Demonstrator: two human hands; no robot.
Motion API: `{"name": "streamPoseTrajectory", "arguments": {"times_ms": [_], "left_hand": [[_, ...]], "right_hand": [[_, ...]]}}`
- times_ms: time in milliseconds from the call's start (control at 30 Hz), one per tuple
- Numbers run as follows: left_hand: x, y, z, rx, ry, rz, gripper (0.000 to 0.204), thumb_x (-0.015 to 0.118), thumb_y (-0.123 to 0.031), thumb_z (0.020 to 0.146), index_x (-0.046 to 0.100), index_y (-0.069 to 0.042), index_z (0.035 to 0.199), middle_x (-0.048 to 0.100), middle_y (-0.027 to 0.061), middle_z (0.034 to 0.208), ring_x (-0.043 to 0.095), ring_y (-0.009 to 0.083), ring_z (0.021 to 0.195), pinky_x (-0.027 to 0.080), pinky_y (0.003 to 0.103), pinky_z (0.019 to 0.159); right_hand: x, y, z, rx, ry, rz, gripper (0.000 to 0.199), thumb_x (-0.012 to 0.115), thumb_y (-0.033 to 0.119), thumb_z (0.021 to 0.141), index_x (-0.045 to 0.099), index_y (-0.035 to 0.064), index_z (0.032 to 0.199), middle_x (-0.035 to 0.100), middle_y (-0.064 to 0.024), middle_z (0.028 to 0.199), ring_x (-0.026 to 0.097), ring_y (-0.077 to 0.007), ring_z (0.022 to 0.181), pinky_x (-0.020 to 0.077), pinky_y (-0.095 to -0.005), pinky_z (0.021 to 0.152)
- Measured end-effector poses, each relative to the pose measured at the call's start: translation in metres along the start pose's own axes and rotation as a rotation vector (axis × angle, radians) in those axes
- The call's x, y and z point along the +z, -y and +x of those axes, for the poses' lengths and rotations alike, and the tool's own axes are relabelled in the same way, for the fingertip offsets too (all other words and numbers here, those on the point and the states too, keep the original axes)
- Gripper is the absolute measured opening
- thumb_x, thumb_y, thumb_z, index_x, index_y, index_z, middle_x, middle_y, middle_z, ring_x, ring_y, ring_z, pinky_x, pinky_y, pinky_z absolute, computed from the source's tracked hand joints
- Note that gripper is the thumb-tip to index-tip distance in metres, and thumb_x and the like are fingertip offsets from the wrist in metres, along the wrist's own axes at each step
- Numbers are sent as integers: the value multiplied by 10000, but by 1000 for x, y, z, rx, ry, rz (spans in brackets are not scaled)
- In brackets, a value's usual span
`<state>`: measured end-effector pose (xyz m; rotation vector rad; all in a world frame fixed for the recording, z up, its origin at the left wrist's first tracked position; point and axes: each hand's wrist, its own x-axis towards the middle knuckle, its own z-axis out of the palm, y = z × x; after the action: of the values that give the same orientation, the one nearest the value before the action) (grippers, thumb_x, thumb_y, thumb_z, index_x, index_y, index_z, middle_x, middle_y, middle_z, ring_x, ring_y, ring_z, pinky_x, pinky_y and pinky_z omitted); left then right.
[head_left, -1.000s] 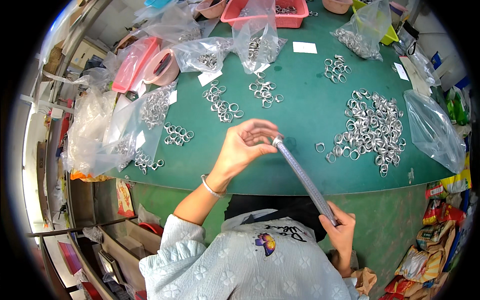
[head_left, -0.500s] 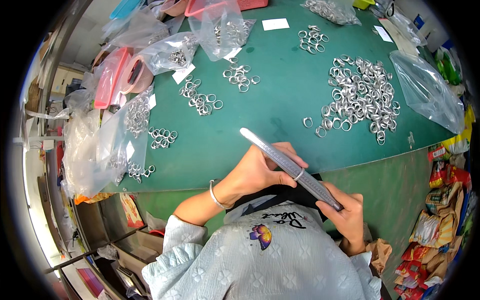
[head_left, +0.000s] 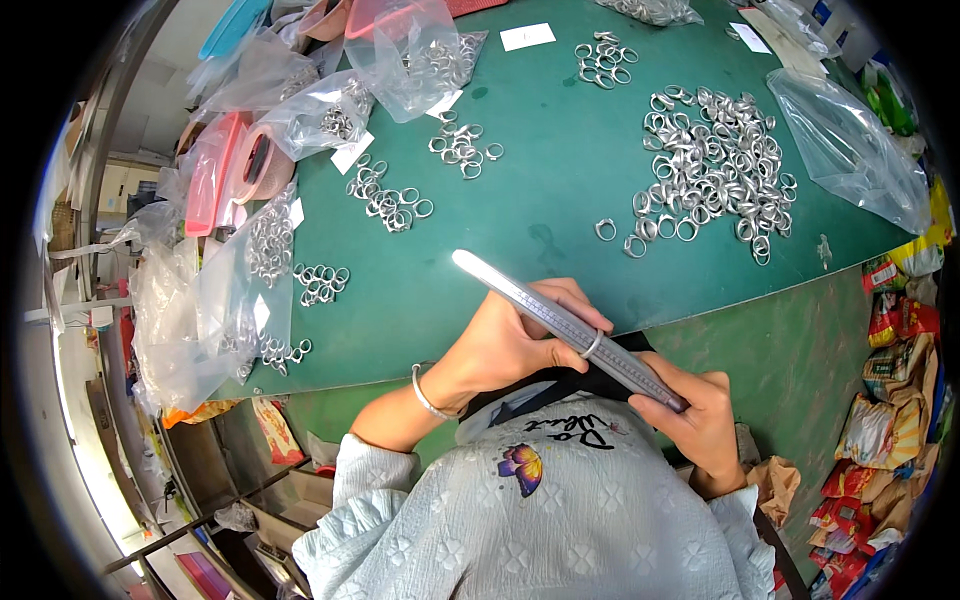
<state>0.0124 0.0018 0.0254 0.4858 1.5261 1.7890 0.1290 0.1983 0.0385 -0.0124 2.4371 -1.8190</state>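
Observation:
A grey tapered ring mandrel [head_left: 560, 322] with marked scale lines slants across in front of my body, its narrow shiny tip toward the far left. My right hand [head_left: 700, 415] grips its thick near end. A silver ring [head_left: 593, 344] sits around the thicker half of the mandrel. Thumb and fingers of my left hand [head_left: 520, 340] close on that ring from both sides, the mandrel passing between them. A bangle circles my left wrist. Beyond the mandrel, two single rings [head_left: 605, 229] lie beside a large pile of silver rings [head_left: 715, 165].
Smaller ring groups lie on the green table [head_left: 480, 220] at left and far right. Clear bags of rings [head_left: 270, 245], pink baskets [head_left: 215, 175] and white paper slips [head_left: 527, 36] line the left and far side. A flat clear bag [head_left: 850, 150] lies at right.
The view has shifted slightly, so the table things appear a little higher and further left. My grip on mandrel and ring looks the same.

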Motion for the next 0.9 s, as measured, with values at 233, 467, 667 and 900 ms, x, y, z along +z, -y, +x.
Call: {"name": "streamPoseTrajectory", "arguments": {"times_ms": [233, 467, 667, 900], "left_hand": [[0, 0, 1, 18, 31, 114, 368, 810, -142, 570, 655, 13, 866, 613, 99, 864, 600, 221, 875, 479, 321, 803], [0, 0, 1, -5, 31, 98, 382, 810, -146, 562, 663, 11, 877, 615, 104, 862, 603, 222, 866, 483, 315, 786], [0, 3, 2, 20, 38, 128, 371, 807, -140, 569, 664, 10, 877, 615, 101, 856, 604, 221, 868, 483, 317, 787], [1, 3, 3, 4, 30, 113, 373, 810, -141, 565, 665, 12, 873, 616, 100, 855, 603, 222, 869, 482, 318, 791]], "right_hand": [[-3, 2, 2, -21, 19, -23, 343, 685, 71, 730, 581, 4, 1049, 519, -106, 569, 517, -173, 452, 403, -267, 450], [-1, 1, 3, -5, 21, -15, 339, 683, 83, 735, 577, 11, 1048, 510, -111, 565, 511, -196, 443, 401, -275, 447], [-1, 3, 2, -14, 14, -8, 323, 669, 81, 748, 574, 36, 1054, 512, -106, 575, 516, -198, 453, 403, -279, 452], [-3, 5, 3, -22, 27, -24, 315, 658, 86, 761, 568, 47, 1060, 505, -96, 574, 515, -205, 454, 405, -282, 454]]}}
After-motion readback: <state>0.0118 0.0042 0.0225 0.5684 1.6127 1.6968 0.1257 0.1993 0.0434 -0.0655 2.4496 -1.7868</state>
